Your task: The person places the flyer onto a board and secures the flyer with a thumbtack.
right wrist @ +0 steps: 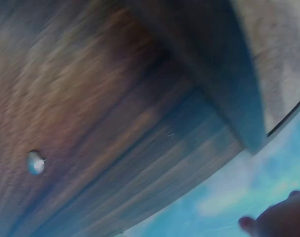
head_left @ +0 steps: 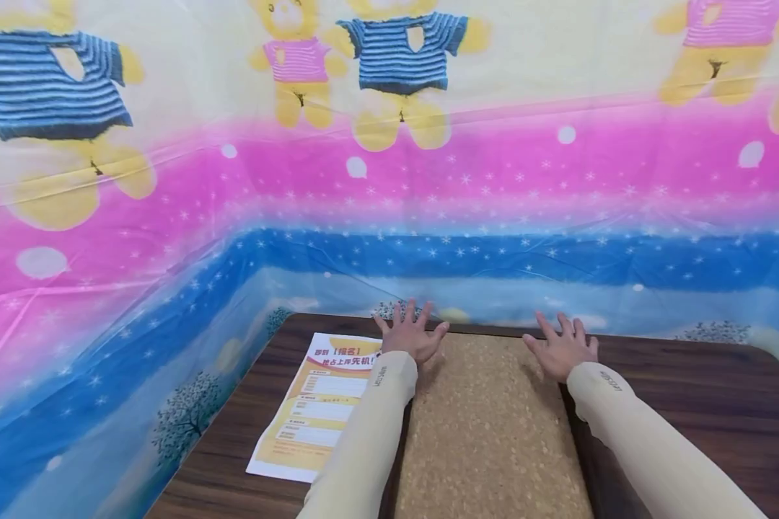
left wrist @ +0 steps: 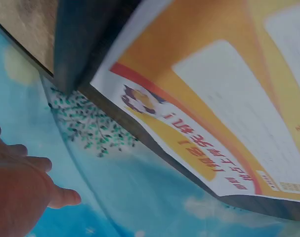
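Head view: hands point(head_left: 414, 337) point(head_left: 563, 352) near cork board point(head_left: 490, 425)

From the head we looked forward and down, farthest off, over the board point(head_left: 493, 425), the table point(head_left: 694, 418) and the cloth point(head_left: 493, 169) beyond. From the left wrist we saw the sheet point(head_left: 314, 411) close and steeply turned, the left hand point(head_left: 410, 340) at lower left; from the right wrist, the table near and slanted, the right hand point(head_left: 563, 353) at lower right. Head and left wrist shared the sheet.
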`<state>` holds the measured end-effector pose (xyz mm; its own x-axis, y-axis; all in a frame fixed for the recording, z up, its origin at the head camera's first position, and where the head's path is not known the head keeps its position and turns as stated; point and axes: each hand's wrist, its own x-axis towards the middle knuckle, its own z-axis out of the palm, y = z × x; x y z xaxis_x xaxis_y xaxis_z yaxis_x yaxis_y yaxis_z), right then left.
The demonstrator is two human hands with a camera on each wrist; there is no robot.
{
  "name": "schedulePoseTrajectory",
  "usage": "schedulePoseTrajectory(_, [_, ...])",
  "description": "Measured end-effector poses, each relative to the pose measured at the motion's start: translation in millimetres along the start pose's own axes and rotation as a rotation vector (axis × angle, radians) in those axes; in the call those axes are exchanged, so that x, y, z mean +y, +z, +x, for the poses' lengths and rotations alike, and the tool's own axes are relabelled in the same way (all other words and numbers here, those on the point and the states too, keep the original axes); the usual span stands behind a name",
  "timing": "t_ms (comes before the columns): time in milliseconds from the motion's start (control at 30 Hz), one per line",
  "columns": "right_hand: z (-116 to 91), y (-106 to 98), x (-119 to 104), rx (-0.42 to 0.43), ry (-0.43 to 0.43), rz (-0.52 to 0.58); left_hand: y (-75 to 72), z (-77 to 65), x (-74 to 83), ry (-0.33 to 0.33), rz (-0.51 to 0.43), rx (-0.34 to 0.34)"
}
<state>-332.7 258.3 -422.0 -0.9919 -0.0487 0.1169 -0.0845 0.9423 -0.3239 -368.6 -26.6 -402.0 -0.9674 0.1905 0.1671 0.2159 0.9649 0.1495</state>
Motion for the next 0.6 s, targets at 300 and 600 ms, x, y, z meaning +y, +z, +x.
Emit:
schedulePoseTrajectory(300, [-9.4,-3.2,24.0,-0.016,-0.012,0.006,-7.7,-5.8,-35.8,-0.055,-0.037,0.009])
schedulePoseTrajectory(600, [-14.4,2.5,62.1,-0.030,-0.019,0.031,6.2,-10.9,-85.0,-0.142,-0.022,-0.036])
